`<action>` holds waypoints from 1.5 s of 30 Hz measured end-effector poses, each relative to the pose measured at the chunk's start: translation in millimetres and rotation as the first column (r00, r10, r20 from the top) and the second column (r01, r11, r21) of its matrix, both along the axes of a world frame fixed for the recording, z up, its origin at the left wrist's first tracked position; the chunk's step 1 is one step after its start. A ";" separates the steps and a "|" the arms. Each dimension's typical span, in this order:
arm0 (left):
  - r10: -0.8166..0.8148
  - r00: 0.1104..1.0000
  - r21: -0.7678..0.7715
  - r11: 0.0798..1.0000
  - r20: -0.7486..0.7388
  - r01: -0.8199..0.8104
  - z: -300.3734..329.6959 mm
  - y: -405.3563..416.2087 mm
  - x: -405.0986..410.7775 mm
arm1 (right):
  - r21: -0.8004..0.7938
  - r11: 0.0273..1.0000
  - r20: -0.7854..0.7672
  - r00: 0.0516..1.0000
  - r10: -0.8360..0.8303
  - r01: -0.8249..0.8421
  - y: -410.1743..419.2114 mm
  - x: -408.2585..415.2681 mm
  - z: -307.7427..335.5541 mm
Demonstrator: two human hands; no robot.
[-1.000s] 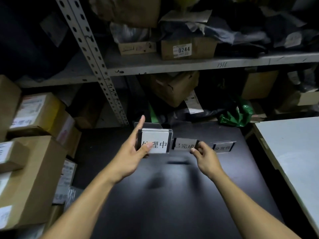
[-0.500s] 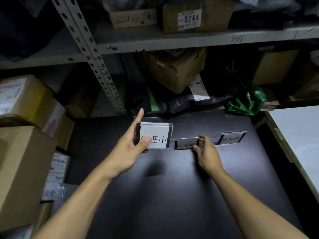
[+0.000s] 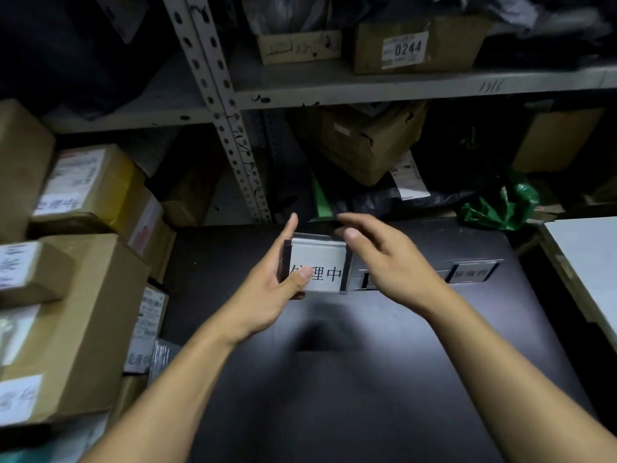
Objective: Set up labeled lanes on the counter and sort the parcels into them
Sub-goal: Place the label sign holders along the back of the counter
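the right hand (image 3: 390, 262) has left the flat sign (image 3: 369, 281) under its palm and now comes open-fingered beside the held sign (image 3: 317, 262), pinched by the left hand (image 3: 267, 289); two lanes marked, parcels (image 3: 83, 182) wait

A: so where was everything?
B: sign holder (image 3: 317, 265) sat over the counter (image 3: 367, 379), two more signs (image 3: 472, 271) lying to its right. Parcels (image 3: 76, 315) stacked left, shelf (image 3: 367, 85) behind, table (image 3: 591, 259) right.
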State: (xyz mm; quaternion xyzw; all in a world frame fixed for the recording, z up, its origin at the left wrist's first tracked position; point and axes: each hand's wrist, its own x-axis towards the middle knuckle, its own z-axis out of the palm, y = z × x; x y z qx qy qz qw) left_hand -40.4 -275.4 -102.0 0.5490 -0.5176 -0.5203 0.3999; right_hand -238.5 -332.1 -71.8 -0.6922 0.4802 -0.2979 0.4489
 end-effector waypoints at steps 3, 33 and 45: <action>0.003 1.000 0.010 1.000 -0.004 -0.003 1.6 7.8 6.1 | 0.136 0.959 -0.071 0.963 0.260 -0.249 2.0 23.9 21.8; 0.065 0.998 -0.046 0.997 -0.010 -0.066 31.5 54.5 56.9 | 0.095 0.991 0.277 0.954 -0.115 0.092 19.9 77.7 18.1; 0.251 0.965 -0.103 0.961 -0.071 -0.257 29.4 41.1 79.4 | -0.058 0.960 0.123 0.957 -0.264 0.272 -19.7 55.7 9.6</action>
